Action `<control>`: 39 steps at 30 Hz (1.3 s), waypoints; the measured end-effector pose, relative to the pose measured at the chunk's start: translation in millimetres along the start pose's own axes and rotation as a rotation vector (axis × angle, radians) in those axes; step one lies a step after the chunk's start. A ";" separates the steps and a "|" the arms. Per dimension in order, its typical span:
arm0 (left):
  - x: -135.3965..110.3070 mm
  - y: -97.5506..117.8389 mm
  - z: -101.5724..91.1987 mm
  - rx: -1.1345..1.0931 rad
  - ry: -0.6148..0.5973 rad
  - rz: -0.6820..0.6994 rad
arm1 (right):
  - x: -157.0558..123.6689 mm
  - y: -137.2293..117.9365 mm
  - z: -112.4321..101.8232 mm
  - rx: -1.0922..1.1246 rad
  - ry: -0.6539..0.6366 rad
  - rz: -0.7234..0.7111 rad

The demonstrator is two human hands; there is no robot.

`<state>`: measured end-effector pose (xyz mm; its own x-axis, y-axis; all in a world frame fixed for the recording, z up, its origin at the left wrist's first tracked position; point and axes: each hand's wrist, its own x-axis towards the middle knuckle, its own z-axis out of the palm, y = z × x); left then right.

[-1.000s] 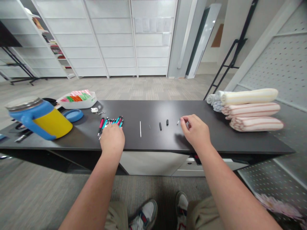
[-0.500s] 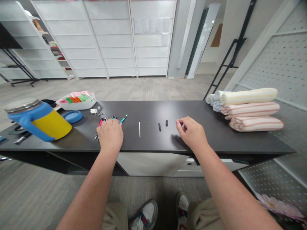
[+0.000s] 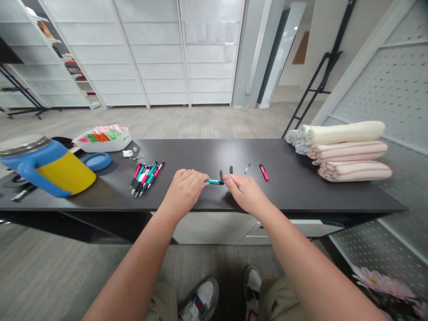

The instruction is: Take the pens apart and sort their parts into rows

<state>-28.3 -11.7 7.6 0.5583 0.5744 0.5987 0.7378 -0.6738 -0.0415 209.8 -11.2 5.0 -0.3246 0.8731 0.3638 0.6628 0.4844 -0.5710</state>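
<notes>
Pen held level, steady: my left fingers clamp the teal pen, my right fingers pinch its dark end.

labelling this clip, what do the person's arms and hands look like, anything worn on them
The left arm and right arm are bare, with no sleeve in view. The left hand and right hand are bare too: no gloves, and no watch, bracelet or cable shows on either wrist.
</notes>
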 end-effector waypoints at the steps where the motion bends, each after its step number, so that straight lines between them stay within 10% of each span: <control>1: -0.3 -0.6 -0.4 -0.005 -0.001 -0.001 | 0.2 1.8 -0.6 0.018 0.009 0.011; 20: -2.1 -8.4 0.7 -0.038 -0.047 -0.071 | 4.7 14.4 1.1 0.412 -0.034 0.190; 39: -1.0 -9.0 3.7 -0.061 -0.070 -0.097 | 4.8 18.7 -0.5 0.329 -0.113 0.209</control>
<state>-34.1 -4.5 4.4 0.5118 0.6678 0.5404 0.7666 -0.6390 0.0637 221.0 2.0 -3.5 -0.2904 0.9463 0.1419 0.4770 0.2718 -0.8359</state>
